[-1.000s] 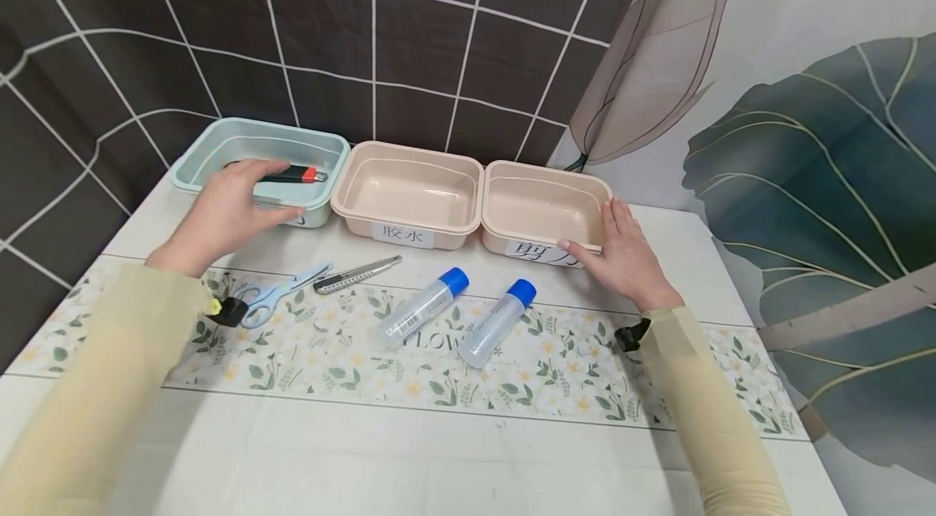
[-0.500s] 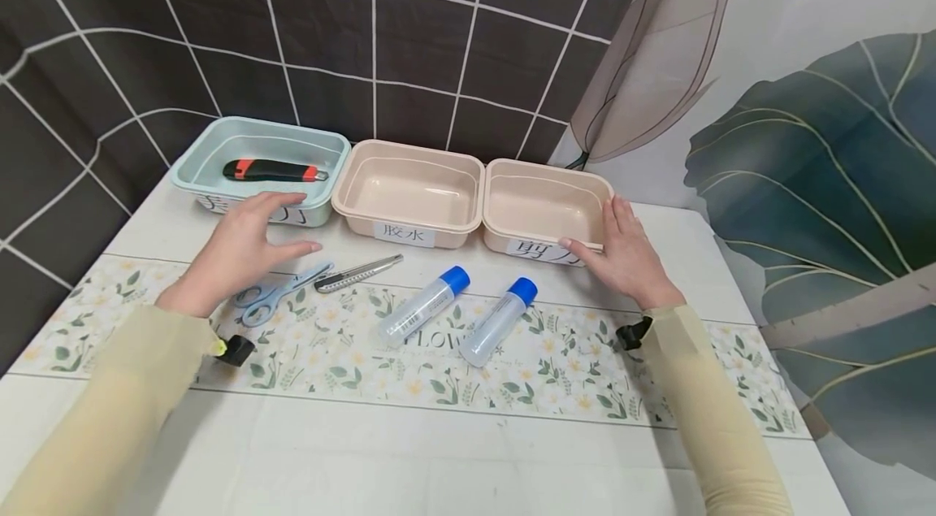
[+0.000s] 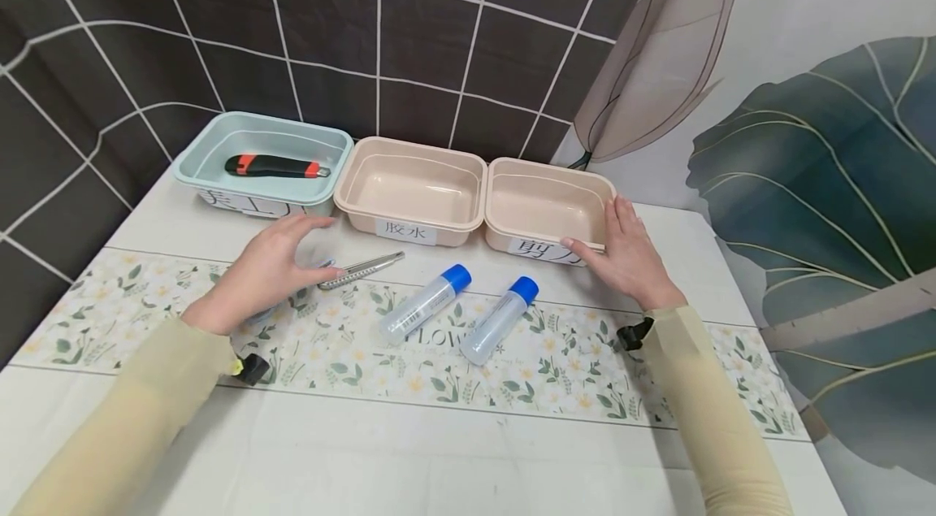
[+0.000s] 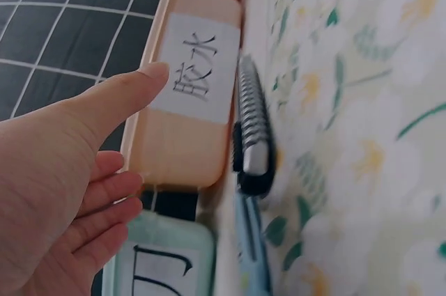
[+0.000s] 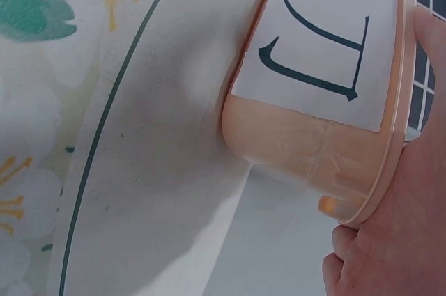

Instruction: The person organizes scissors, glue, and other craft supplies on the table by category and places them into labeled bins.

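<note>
My left hand (image 3: 266, 268) hovers with fingers spread and nothing between them, over the light-blue scissors (image 4: 252, 240), mostly hidden beneath it in the head view. Just beyond its thumb lies a silver utility knife (image 3: 363, 269). A black-and-red utility knife (image 3: 276, 166) lies inside the light-blue box (image 3: 336, 144). My right hand (image 3: 629, 260) rests at the front right corner of the right pink box (image 3: 548, 168), fingers extended along its side and thumb at the front rim. Two clear glue bottles with blue caps, one left (image 3: 424, 305) and one right (image 3: 500, 321), lie mid-table.
A middle pink box (image 3: 417, 150) stands between the other two boxes in a row along the dark tiled backdrop (image 3: 329, 28). Each box has a white paper label on its front. A floral strip (image 3: 351, 374) crosses the white table (image 3: 409, 459).
My left hand has come out of the light-blue box, leaving the black-and-red utility knife inside, and moved down and right over the scissors. My right hand stays at the right pink box.
</note>
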{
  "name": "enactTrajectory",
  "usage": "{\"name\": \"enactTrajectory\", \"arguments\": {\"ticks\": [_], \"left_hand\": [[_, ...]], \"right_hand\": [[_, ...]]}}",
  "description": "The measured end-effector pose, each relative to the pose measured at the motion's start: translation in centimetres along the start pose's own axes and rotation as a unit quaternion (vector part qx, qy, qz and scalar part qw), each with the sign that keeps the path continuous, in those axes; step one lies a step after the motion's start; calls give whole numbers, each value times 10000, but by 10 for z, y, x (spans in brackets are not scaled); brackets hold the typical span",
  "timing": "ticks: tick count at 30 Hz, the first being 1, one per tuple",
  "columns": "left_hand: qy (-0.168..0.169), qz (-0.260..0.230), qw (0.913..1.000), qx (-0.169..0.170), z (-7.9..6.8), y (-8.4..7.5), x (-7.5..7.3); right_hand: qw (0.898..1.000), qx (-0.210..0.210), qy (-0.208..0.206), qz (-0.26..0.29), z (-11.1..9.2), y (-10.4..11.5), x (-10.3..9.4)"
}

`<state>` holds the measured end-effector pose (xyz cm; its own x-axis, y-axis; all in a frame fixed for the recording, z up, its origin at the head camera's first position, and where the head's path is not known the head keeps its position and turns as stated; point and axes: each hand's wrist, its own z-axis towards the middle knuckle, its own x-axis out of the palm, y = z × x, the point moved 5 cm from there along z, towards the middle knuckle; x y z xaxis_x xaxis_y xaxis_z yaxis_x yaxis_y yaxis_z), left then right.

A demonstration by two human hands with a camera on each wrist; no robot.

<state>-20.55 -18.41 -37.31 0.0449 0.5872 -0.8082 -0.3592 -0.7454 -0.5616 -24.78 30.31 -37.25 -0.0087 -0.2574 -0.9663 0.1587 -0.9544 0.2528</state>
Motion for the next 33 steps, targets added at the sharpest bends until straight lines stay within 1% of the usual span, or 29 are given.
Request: {"name": "enactTrajectory", "arguments": {"ticks": [4,6,11,14,17,23,26,30,33], "left_hand": [[239,-50,9996,-128,-4,-2,8],[354,-69,9993,-131,-6,-3,13],[519,-59,9986,-35,-9,-6,23],[606,-68,9981,-63,-10,-8,28],[695,-104,9974,-174,-12,-10,31],[735,37,9968,-314,-16,-9,36],[690,136,9972,-242,-17,-7,38],[596,208,9980,-31,-17,-9,40],[596,278,9978,56,-15,-10,41]], "right_hand": [[10000,-9,8,20,0,0,0],[10000,-21,8,30,0,1,-1],[10000,-74,6,44,-1,1,-1],[10000,-78,25,38,0,0,0],[10000,-55,20,35,0,0,0],[10000,-13,45,52,0,0,0],[10000,-25,26,52,0,1,-1],[10000,-37,-8,46,-1,2,-2],[10000,-16,6,44,-1,2,-2]]}}
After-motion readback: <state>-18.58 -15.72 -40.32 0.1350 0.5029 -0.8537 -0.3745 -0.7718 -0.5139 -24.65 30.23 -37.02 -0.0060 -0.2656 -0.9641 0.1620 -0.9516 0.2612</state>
